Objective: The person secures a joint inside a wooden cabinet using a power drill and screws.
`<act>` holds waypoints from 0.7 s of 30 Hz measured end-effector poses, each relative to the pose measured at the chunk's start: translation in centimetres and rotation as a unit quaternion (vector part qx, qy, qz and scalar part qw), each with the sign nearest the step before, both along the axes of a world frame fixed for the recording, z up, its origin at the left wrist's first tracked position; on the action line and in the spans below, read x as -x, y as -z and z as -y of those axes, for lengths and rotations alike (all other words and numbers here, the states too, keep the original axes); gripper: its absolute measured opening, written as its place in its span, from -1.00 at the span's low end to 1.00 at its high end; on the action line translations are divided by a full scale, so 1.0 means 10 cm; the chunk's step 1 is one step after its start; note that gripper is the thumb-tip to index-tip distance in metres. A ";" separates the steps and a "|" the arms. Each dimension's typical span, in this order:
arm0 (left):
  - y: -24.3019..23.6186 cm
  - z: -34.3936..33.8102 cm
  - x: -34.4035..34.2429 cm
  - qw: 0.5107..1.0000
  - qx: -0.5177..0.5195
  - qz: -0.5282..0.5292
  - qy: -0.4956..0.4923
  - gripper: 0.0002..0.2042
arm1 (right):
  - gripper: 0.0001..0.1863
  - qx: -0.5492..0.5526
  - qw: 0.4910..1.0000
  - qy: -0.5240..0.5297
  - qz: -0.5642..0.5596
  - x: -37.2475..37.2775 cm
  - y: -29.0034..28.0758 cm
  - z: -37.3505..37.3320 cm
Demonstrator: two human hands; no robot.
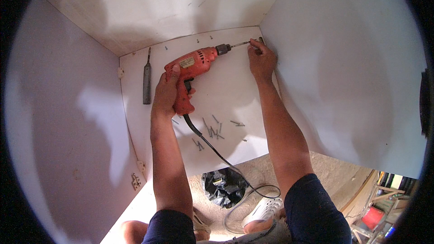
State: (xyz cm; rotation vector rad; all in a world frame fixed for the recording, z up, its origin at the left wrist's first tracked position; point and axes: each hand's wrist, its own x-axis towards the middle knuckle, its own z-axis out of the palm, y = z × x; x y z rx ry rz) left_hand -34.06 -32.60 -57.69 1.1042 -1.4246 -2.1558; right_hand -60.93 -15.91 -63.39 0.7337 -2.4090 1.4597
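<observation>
Left hand [166, 91] wrapped around the pistol grip of the red corded drill [192, 65]; cord [212, 147] trails to 5 o'clock, off the white panel [226, 90]. Loose screws [212, 131] lie just below the grip. Drill's long axis runs toward 2 o'clock; bit [239, 44] points at the right hand [261, 58]. Right hand pinches something small at the bit tip, in the panel's far corner; what it is I cannot tell. Grey-handled tool [147, 81] lies at 9 o'clock, apart.

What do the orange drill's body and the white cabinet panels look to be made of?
The drill body looks like moulded plastic, matte orange with vent slots; its chuck looks like dark metal. The cabinet panels look like white laminated board, smooth with a soft sheen.
</observation>
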 end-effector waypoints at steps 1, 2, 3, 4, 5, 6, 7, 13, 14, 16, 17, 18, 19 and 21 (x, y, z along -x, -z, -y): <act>-0.03 0.02 -0.01 1.000 -0.006 -0.018 0.019 -0.39 | -0.73 -0.022 0.999 0.000 0.023 0.00 -0.03 0.00; -0.04 0.03 0.00 0.999 -0.014 -0.036 0.039 -0.38 | -0.72 -0.045 0.998 0.000 0.047 0.00 -0.02 -0.02; -0.03 0.02 0.00 0.998 -0.015 -0.035 0.040 -0.38 | -0.72 -0.047 0.998 0.001 0.048 0.02 0.02 -0.02; -0.02 0.02 0.01 0.999 -0.024 -0.030 0.030 -0.38 | -0.71 -0.060 0.998 0.001 0.012 0.04 0.06 -0.02; -0.05 0.02 0.01 0.999 -0.031 -0.026 0.020 -0.38 | -0.70 -0.071 0.997 0.000 -0.024 0.05 0.06 0.00; -0.03 0.00 0.02 0.999 -0.029 -0.027 0.020 -0.38 | -0.70 -0.070 0.997 0.000 -0.025 0.07 0.06 -0.01; 0.00 -0.02 0.02 0.999 -0.023 -0.037 0.015 -0.37 | -0.70 -0.052 0.999 -0.013 0.005 0.09 0.06 -0.03; 0.05 -0.09 0.02 0.999 -0.001 -0.041 0.004 -0.39 | -0.67 -0.020 0.999 -0.024 0.014 0.05 0.07 -0.02; 0.06 -0.09 0.03 0.999 0.004 -0.039 -0.013 -0.39 | -0.66 -0.013 0.999 -0.031 -0.003 0.04 0.07 -0.01; 0.11 -0.06 0.02 1.000 0.009 -0.029 -0.003 -0.34 | -0.63 -0.017 1.000 -0.021 0.000 0.02 0.06 0.00; 0.11 -0.06 0.02 1.000 0.014 -0.019 0.008 -0.29 | -0.61 -0.021 1.000 -0.009 0.002 0.00 0.05 0.00; 0.11 -0.05 0.02 1.000 0.014 -0.019 0.008 -0.29 | -0.61 -0.020 1.000 -0.009 0.002 -0.01 0.03 0.00; 0.11 -0.05 0.01 1.000 0.015 -0.018 0.008 -0.28 | -0.61 -0.016 1.000 -0.010 0.014 -0.02 0.01 0.01; 0.06 -0.09 0.02 1.000 0.015 -0.017 0.010 -0.28 | -0.62 -0.012 1.000 -0.010 0.027 -0.02 0.01 0.00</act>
